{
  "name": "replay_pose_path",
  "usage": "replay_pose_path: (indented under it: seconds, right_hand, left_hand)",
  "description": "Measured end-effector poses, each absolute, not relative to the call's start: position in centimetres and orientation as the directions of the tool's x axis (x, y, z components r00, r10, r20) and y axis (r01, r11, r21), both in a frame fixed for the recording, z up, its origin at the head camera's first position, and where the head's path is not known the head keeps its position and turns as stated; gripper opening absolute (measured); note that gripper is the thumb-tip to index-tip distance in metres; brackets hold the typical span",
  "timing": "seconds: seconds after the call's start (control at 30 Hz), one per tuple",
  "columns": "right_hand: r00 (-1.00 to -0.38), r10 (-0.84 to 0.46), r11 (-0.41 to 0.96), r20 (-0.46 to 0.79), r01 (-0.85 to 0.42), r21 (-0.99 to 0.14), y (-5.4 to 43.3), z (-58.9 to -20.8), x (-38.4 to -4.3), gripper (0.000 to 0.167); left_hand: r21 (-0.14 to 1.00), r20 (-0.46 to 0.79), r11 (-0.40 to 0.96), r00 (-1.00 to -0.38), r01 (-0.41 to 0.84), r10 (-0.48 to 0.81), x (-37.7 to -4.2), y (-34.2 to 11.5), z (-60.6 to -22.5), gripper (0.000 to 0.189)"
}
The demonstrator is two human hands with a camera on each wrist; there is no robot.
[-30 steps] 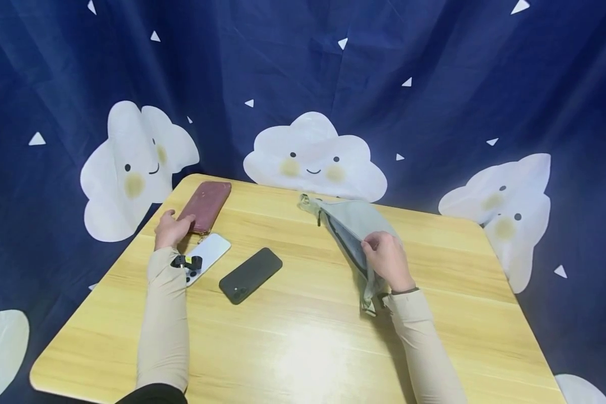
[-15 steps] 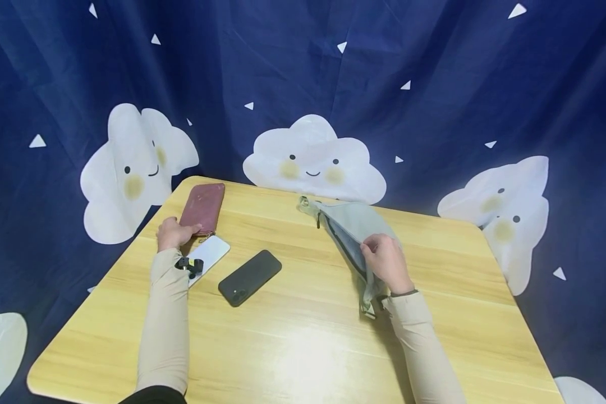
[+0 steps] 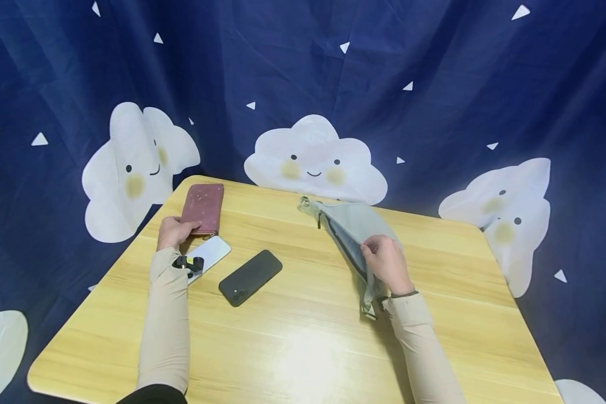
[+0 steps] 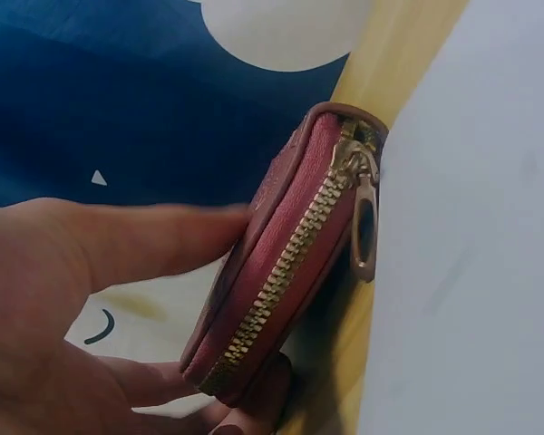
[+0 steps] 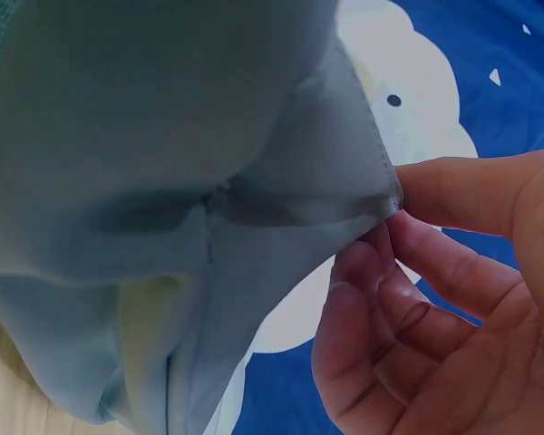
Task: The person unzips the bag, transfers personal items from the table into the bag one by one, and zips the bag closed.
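My left hand (image 3: 174, 232) grips the near left corner of a dark red zip wallet (image 3: 203, 207) at the table's far left. In the left wrist view the thumb lies on the wallet's (image 4: 281, 263) upper face and fingers curl beneath, its zipped edge tilted up off the table. A pale grey-green bag (image 3: 366, 219) lies right of centre with its zipped opening parted. My right hand (image 3: 388, 264) pinches the edge of that opening; the right wrist view shows thumb and fingertips on the fabric (image 5: 326, 172) edge.
A white phone (image 3: 213, 252) lies just below the wallet, partly behind the left wrist and its camera. Beside it is a black phone (image 3: 250, 278). The wooden table (image 3: 262, 353) has its far edge against a blue curtain (image 3: 293, 56) with cloud prints.
The wallet has turned more upright in the head view, and the left hand has shifted slightly, its thumb now over the wallet's near corner. The right hand keeps its pinch on the bag.
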State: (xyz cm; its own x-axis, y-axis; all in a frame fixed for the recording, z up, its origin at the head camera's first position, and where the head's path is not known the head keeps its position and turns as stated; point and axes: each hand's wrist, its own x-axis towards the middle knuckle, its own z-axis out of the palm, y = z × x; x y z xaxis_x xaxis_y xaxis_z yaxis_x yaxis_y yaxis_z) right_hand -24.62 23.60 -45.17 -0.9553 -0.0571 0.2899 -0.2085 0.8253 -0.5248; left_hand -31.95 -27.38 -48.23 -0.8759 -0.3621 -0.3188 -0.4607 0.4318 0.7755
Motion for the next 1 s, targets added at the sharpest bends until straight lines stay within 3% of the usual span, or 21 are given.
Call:
replay_pose_path:
  seconds: [0.13, 0.47, 0.83, 1.0]
  right_hand:
    - [-0.957, -0.051, 0.823, 0.287, -0.203, -0.531, 23.58, -45.18, -24.61, 0.012]
    - [-0.957, -0.047, 0.83, 0.286, -0.196, -0.522, 23.55, -45.2, -24.71, 0.012]
    - [-0.96, -0.044, 0.829, 0.276, -0.189, -0.526, 23.49, -45.1, -24.54, 0.012]
    - [-0.962, -0.039, 0.829, 0.271, -0.182, -0.528, 23.49, -45.06, -24.52, 0.013]
  left_hand:
    - [0.785, -0.346, 0.395, -0.867, -0.477, -0.358, -32.01, -27.6, -48.18, 0.082]
    - [0.868, -0.375, 0.217, -0.875, -0.448, -0.307, -32.53, -27.54, -48.8, 0.063]
    - [0.902, -0.351, 0.179, -0.909, -0.393, -0.226, -32.29, -27.49, -48.53, 0.056]
    - [0.923, -0.357, 0.089, -0.918, -0.375, -0.174, -32.57, -27.57, -48.48, 0.028]
